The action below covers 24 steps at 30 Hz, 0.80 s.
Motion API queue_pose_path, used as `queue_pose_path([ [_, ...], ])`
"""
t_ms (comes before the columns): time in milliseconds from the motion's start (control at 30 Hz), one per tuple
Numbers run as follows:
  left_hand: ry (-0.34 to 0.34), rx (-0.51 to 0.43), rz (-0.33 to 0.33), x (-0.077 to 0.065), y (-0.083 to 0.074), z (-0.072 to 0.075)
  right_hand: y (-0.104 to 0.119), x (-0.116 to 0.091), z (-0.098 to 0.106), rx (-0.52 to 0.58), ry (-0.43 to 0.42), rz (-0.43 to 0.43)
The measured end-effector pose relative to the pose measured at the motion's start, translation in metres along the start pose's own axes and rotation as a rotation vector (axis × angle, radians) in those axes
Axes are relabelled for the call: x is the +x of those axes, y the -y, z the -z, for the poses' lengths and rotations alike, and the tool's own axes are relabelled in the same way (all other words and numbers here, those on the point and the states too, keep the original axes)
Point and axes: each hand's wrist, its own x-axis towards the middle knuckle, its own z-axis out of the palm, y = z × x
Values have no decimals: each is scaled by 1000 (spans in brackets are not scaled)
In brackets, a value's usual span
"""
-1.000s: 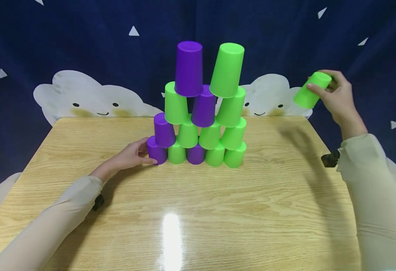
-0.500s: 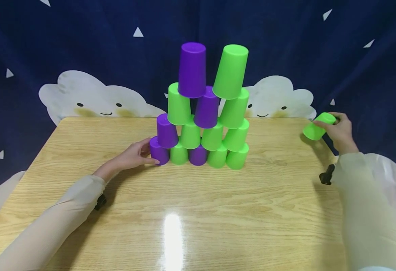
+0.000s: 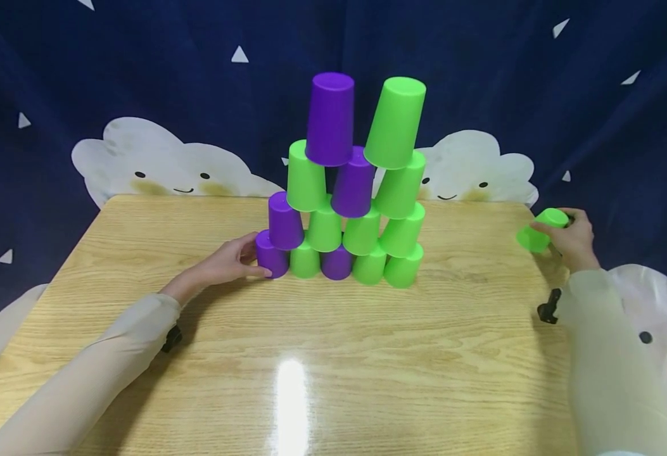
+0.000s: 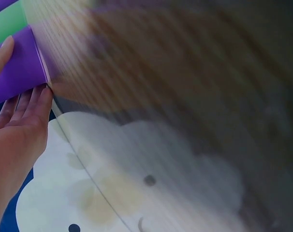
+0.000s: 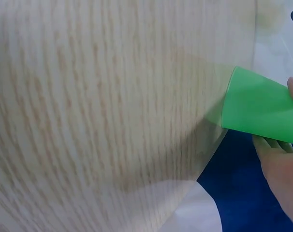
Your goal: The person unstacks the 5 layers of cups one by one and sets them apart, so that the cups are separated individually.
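Upside-down purple and green plastic cups form a stepped wall on the wooden table point(image 3: 367, 354). Its top row is a purple cup point(image 3: 331, 119) and a green cup point(image 3: 396, 123), set apart; three cups sit beneath them, and several in each lower row. My left hand point(image 3: 222, 261) holds the purple cup point(image 3: 272, 254) at the bottom left end, thumb in front and fingers behind, as the left wrist view confirms. At the table's far right corner, my right hand point(image 3: 577, 239) grips another green cup point(image 5: 262, 104). Whether its rim touches the table, I cannot tell.
A dark blue curtain point(image 3: 242, 101) with white triangles and smiling clouds point(image 3: 162, 158) hangs behind the table. Black wrist cameras show below both sleeves. A bright light reflection point(image 3: 291, 405) lies on the front of the table.
My right hand has lowered the green cup from above the right side to the table's far right corner. The left hand keeps its hold, and the stack stands as before; the view shifts slightly.
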Motion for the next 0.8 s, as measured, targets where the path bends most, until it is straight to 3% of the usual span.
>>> queue_pose_path([
  [200,5,12,15,2,0,-2,-5,0,5,3,-6,11],
  [367,5,20,6,2,0,-2,-1,5,21,140,0,44],
  [600,3,35,36,1,-2,0,53,-9,45,454,34,185],
  [800,6,24,36,0,-3,0,114,-30,42,656,112,358],
])
